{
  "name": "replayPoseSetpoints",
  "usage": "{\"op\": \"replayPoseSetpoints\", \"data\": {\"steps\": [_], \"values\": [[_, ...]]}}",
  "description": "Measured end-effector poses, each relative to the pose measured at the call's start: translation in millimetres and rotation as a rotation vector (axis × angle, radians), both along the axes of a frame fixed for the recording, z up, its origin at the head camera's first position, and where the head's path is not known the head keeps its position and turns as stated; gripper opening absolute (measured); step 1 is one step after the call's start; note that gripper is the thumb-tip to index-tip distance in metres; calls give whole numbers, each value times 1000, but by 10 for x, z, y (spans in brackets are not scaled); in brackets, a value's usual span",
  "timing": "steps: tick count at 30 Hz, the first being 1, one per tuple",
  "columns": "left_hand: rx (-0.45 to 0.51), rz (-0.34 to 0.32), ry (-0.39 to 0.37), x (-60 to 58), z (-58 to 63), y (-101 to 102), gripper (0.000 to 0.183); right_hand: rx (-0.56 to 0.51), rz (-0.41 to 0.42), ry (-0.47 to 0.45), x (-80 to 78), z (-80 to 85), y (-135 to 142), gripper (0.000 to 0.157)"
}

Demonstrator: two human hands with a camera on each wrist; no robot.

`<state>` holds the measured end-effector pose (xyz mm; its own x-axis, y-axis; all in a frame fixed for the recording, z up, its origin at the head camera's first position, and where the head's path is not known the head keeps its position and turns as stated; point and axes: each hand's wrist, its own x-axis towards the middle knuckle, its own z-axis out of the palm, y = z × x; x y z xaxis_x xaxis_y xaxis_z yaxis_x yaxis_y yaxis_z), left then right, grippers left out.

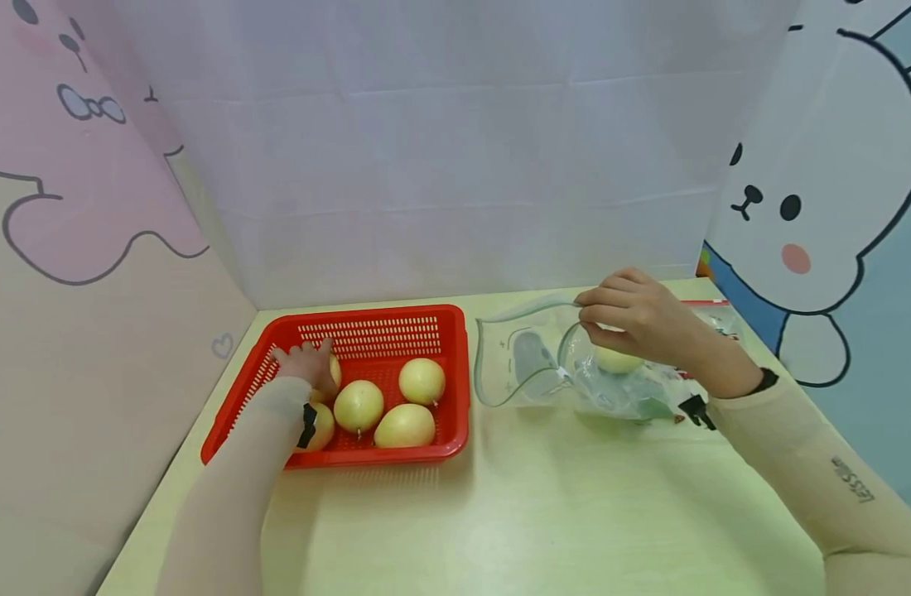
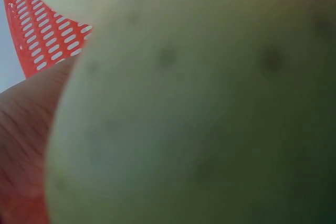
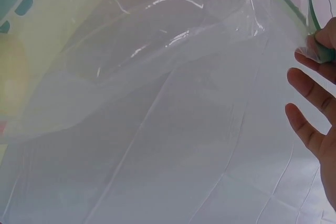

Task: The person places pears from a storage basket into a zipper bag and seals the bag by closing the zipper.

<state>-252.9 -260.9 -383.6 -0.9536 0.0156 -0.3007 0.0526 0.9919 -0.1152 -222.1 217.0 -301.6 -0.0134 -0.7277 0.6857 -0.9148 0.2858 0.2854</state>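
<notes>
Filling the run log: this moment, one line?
left grip: at round yellow-green fruit in red perforated plastic basket, hold unclear; right grip: pinches rim of green-edged clear plastic bag; basket: four more fruits

On the desk [image 1: 515,521], the basket [image 1: 457,377] stands left, the zip bag [image 1: 532,356] right, one pear [image 1: 617,362] in it; in the basket, a left pair of pears [image 1: 325,427] and a right pair [image 1: 405,427], each one behind the other, another between; a cloth [image 1: 463,174] hangs behind the desk.
</notes>
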Motion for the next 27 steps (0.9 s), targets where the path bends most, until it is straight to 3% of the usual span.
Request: {"op": "replayPoseSetpoints", "data": {"steps": [4,11,18,27], "values": [[6,-5,27,0,-34,-7,98,6,-4,2,7,8,-4,38],[6,-19,8,-45,-86,-47,96,4,3,-2,-1,-3,-19,38],[-8,-67,72,-52,-99,-83,93,-4,5,-9,3,-13,-24,38],[5,-116,224,-83,106,-1,95,0,-5,-8,9,-14,-13,38]]}}
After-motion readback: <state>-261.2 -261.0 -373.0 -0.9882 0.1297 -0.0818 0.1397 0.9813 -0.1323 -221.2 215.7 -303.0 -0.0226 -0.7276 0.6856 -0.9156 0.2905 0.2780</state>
